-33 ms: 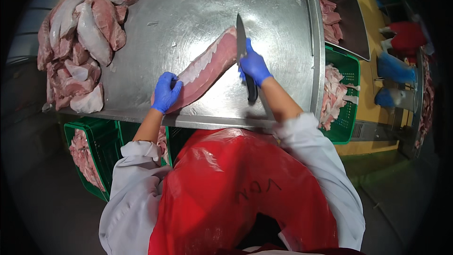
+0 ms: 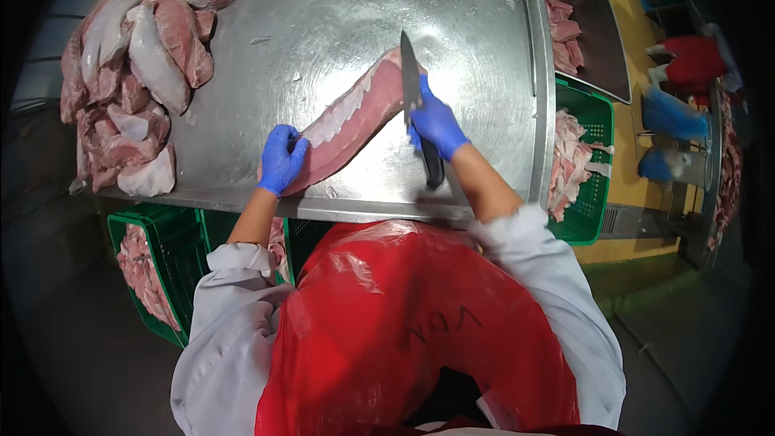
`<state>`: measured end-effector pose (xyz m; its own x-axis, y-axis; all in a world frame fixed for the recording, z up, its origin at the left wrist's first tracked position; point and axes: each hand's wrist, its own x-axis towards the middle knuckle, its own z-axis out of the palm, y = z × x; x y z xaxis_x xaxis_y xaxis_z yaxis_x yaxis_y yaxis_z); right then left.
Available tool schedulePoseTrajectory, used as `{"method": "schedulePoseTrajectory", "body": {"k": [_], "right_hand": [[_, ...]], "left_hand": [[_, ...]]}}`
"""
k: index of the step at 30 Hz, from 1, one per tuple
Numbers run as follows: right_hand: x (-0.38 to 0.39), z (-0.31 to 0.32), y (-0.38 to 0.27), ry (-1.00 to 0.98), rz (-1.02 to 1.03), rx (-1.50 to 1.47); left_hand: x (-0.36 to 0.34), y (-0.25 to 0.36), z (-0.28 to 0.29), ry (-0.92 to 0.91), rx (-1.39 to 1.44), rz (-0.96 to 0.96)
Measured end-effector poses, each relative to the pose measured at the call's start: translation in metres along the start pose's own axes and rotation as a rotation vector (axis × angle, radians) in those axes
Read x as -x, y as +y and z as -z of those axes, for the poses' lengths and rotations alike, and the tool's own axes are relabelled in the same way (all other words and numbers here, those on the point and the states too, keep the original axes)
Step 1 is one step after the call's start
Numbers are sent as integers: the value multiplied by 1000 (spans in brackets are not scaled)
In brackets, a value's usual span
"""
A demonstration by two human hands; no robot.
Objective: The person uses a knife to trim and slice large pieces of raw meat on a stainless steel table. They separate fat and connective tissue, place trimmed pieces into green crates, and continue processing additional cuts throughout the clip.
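Observation:
A long pork loin (image 2: 367, 117) lies slantwise on the steel table, pink with a pale strip of fat along its upper side. My left hand (image 2: 281, 163), in a blue glove, grips its near left end with curled fingers. In my right hand (image 2: 440, 125), also blue-gloved, is a knife (image 2: 409, 64) with a dark handle. The blade points away from me and lies at the loin's far right end. Whether its edge is in the meat, I cannot tell.
A heap of meat pieces (image 2: 133, 56) covers the table's left side. A sharpening steel (image 2: 529, 24) lies along the right edge. Beyond it stand a metal bin (image 2: 605, 40) and a green crate (image 2: 599, 178) of trimmings. Another green crate (image 2: 173, 266) sits below left. Someone works at far right.
My right hand has drawn the knife slightly toward me, its tip leaning a little more to the left. My left hand and the loin have hardly moved.

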<state>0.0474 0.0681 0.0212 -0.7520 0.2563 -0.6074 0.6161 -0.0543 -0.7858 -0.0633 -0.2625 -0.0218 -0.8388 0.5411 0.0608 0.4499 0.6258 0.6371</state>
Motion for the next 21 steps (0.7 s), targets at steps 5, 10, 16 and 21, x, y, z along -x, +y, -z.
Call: {"method": "schedulePoseTrajectory", "body": {"k": [5,10,16,21], "right_hand": [[3,-4,-12,0,-56,-194],[128,5,-9,-360,-166,13],[32,93,-52,257,445,318],[-99,110,-28,415,453,-43]], "left_hand": [[-25,-30,-9,166,201,170],[-73,-50,10,335,233,130],[-161,30,-57,91,205,-11],[-214,113,-106,-334,-156,195]]}}
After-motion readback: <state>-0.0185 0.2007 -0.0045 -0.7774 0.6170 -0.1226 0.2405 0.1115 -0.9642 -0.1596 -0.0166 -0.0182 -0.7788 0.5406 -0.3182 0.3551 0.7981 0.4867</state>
